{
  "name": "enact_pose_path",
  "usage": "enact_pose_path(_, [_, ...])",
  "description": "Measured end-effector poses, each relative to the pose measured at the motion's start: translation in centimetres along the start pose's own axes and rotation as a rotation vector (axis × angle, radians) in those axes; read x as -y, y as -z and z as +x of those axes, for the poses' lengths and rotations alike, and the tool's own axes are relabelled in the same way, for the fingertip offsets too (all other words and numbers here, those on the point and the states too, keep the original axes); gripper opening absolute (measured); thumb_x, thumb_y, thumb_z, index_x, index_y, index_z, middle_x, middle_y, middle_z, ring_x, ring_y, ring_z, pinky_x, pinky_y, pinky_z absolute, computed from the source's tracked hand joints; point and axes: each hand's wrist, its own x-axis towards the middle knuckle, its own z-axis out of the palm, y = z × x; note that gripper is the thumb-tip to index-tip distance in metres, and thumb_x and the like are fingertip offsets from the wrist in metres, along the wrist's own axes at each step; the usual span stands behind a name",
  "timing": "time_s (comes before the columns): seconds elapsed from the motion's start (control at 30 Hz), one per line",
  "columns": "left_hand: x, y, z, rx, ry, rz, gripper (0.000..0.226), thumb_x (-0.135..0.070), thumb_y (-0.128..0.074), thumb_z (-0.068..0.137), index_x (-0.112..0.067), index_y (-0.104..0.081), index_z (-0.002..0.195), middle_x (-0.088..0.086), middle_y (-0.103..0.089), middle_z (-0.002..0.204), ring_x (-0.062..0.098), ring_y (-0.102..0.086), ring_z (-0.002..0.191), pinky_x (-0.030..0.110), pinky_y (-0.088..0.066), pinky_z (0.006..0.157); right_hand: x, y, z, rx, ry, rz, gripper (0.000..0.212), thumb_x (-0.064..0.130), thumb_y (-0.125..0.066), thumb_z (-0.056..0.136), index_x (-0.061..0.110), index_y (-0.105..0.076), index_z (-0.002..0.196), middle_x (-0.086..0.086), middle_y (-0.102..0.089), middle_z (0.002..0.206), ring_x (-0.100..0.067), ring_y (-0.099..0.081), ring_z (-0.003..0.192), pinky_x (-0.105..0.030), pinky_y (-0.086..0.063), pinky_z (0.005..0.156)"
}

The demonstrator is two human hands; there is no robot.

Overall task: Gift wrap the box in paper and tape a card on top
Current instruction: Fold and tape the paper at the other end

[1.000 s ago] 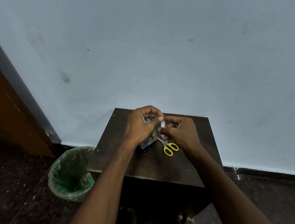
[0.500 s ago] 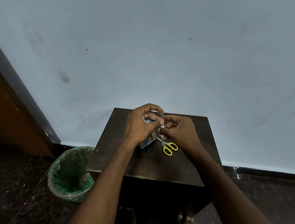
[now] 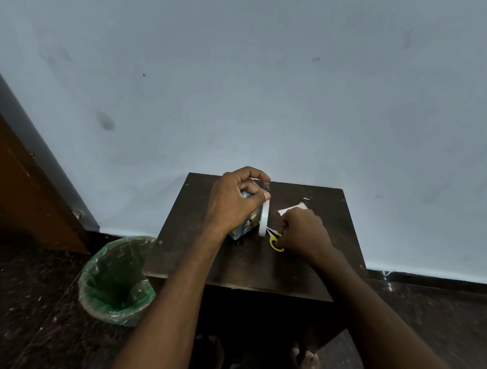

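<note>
box (image 3: 246, 224): blue-yellow wrap, on table | tape roll (image 3: 264, 218): white, upright beside box

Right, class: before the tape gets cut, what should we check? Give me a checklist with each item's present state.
1. Strip pulled off the tape roll: ok, the left hand pinches it above the roll.
2. Scissors in hand: ok, the right hand curls on the yellow handles.
3. Blades open and aimed at the strip: cannot tell, they are hidden.
4. Box wrapped: ok on the side that shows; the rest is hidden.
5. Card ready: ok, a white piece lies on the table beyond the right hand.
</note>
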Motion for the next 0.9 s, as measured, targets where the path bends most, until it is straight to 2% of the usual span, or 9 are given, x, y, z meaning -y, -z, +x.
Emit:
enact_pose_path(0.1, [0.1,0.0,-0.1,0.003,-0.013,0.02,0.023,-0.011,-0.084,0.086,-0.024,-0.077,0.103,-0.009,-0.079,0.073,0.0,-0.074,0.084,0.022,-0.053,0.094,0.3,-0.3,-0.3,-0.025,-0.005,-0.044,0.016,0.017,-0.073,0.08,0.011,-0.059,0.084,-0.005,-0.06,0.088,-0.027,-0.055,0.082,-0.028,-0.041,0.068])
enact_pose_path(0.2, [0.1,0.0,-0.1,0.006,-0.009,0.018,0.023,-0.011,-0.083,0.086,-0.024,-0.077,0.103,-0.01,-0.079,0.074,0.0,-0.074,0.084,0.02,-0.052,0.093,0.6,-0.9,-0.3,-0.032,0.032,-0.081,0.026,0.024,-0.076,0.085,0.02,-0.051,0.084,-0.009,-0.066,0.097,-0.029,-0.064,0.095,-0.029,-0.041,0.071])
enact_pose_path(0.33, [0.1,0.2,-0.2,0.012,-0.008,0.02,0.023,-0.012,-0.084,0.086,-0.026,-0.077,0.103,-0.01,-0.079,0.075,0.0,-0.074,0.086,0.019,-0.052,0.092,0.3,-1.0,-0.1,-0.083,0.057,-0.15,0.013,0.021,-0.07,0.09,0.017,-0.065,0.102,-0.008,-0.068,0.11,-0.03,-0.065,0.11,-0.031,-0.045,0.072])
enact_pose_path(0.43, [0.4,0.3,-0.2,0.026,-0.009,0.02,0.024,-0.013,-0.084,0.086,-0.027,-0.076,0.104,-0.01,-0.08,0.077,0.002,-0.074,0.088,0.024,-0.053,0.095,-0.6,-0.3,-0.1,-0.081,0.038,-0.21,0.029,0.018,-0.06,0.097,0.022,-0.069,0.125,-0.01,-0.062,0.127,-0.035,-0.058,0.118,-0.04,-0.052,0.087])
enact_pose_path(0.53, [0.5,0.3,-0.2,0.044,-0.018,0.025,0.025,-0.012,-0.084,0.085,-0.027,-0.075,0.103,-0.012,-0.08,0.077,0.002,-0.074,0.089,0.023,-0.051,0.094,-1.6,0.8,0.1,-0.083,-0.004,-0.176,0.034,0.011,-0.057,0.097,0.024,-0.07,0.125,-0.012,-0.056,0.132,-0.039,-0.059,0.115,-0.042,-0.051,0.088])
enact_pose_path(0.73, [0.5,0.6,0.1,0.055,-0.036,0.043,0.026,-0.012,-0.085,0.085,-0.028,-0.075,0.105,-0.012,-0.08,0.077,0.003,-0.075,0.087,0.027,-0.054,0.092,-1.4,2.1,0.6,-0.097,-0.006,0.139,0.042,-0.004,-0.063,0.086,0.027,-0.076,0.112,-0.005,-0.069,0.121,-0.032,-0.062,0.117,-0.035,-0.045,0.087])
enact_pose_path(0.8, [0.5,0.5,0.2,0.052,-0.042,0.054,0.026,-0.012,-0.085,0.085,-0.027,-0.075,0.105,-0.012,-0.08,0.078,0.003,-0.075,0.088,0.028,-0.055,0.093,-1.1,2.4,0.5,-0.103,0.017,0.246,0.039,-0.004,-0.064,0.087,0.025,-0.076,0.11,0.002,-0.071,0.105,-0.029,-0.068,0.107,-0.035,-0.052,0.088])
enact_pose_path(0.87, [0.6,0.3,0.1,0.054,-0.051,0.067,0.026,-0.012,-0.084,0.085,-0.027,-0.075,0.105,-0.012,-0.08,0.078,0.004,-0.075,0.088,0.031,-0.057,0.095,-1.4,2.4,0.4,-0.113,0.043,0.357,0.037,-0.003,-0.062,0.089,0.026,-0.077,0.107,0.01,-0.066,0.086,-0.026,-0.073,0.09,-0.043,-0.059,0.086])
enact_pose_path(0.9, [0.6,0.3,0.0,0.056,-0.055,0.072,0.026,-0.013,-0.084,0.085,-0.027,-0.075,0.105,-0.012,-0.08,0.078,0.004,-0.075,0.087,0.033,-0.057,0.095,-1.6,2.4,0.4,-0.104,0.046,0.412,0.038,-0.004,-0.061,0.09,0.026,-0.077,0.106,0.008,-0.065,0.081,-0.024,-0.075,0.081,-0.045,-0.061,0.083])
